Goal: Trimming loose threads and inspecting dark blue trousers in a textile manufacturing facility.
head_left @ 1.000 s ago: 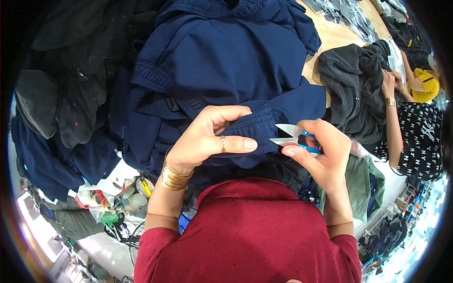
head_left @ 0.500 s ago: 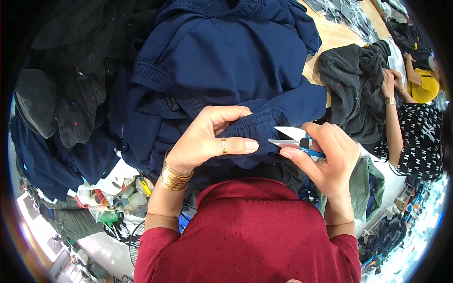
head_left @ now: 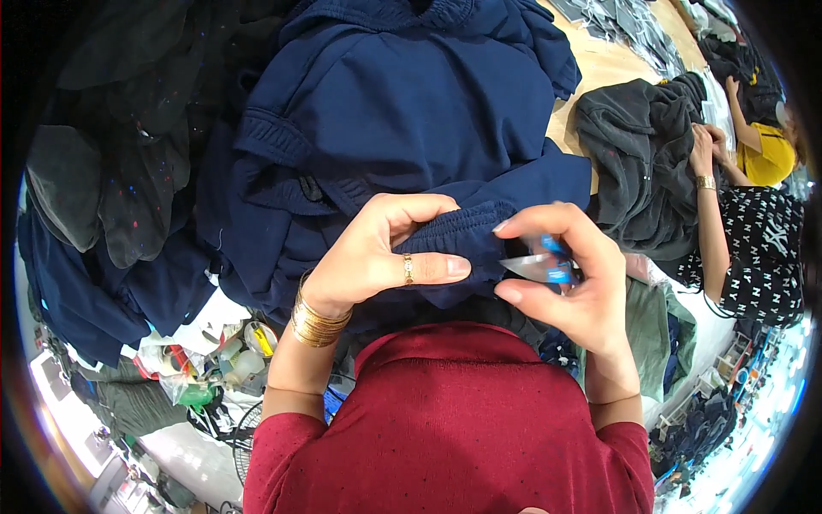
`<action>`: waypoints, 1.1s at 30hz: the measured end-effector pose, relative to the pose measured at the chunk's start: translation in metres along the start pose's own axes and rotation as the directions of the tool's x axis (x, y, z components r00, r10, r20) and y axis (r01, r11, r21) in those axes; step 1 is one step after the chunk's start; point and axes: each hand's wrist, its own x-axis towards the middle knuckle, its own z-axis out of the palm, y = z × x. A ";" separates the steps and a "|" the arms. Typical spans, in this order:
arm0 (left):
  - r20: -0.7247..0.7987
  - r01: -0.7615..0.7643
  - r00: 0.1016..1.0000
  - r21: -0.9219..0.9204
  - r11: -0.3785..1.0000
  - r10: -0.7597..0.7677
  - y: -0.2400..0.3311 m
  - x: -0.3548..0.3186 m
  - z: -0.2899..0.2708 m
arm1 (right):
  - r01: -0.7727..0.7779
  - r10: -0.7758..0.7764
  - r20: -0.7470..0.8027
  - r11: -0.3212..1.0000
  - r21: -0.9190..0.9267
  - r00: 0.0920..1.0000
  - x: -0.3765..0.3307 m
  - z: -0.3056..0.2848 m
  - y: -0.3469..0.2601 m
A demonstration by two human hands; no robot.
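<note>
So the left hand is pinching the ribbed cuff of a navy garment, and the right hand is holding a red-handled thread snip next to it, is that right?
Not quite: the thread snip in the right hand has blue handles, not red, as the head view shows. The rest holds: the left hand pinches the ribbed cuff of the navy garment, with the snip right beside it.
</note>
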 end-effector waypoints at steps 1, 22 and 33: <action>-0.002 0.007 1.000 -0.020 1.000 -0.007 0.001 0.001 0.002 | -0.085 0.084 0.030 0.996 0.009 0.996 0.001 -0.001 -0.004; 0.002 0.053 0.999 0.015 0.998 -0.053 0.002 0.000 0.005 | -0.192 0.182 0.172 0.981 0.041 0.968 0.015 -0.008 -0.004; -0.006 0.042 0.999 0.004 0.999 -0.042 -0.001 0.002 0.003 | -0.261 0.250 0.078 0.941 0.217 0.965 0.012 -0.009 -0.002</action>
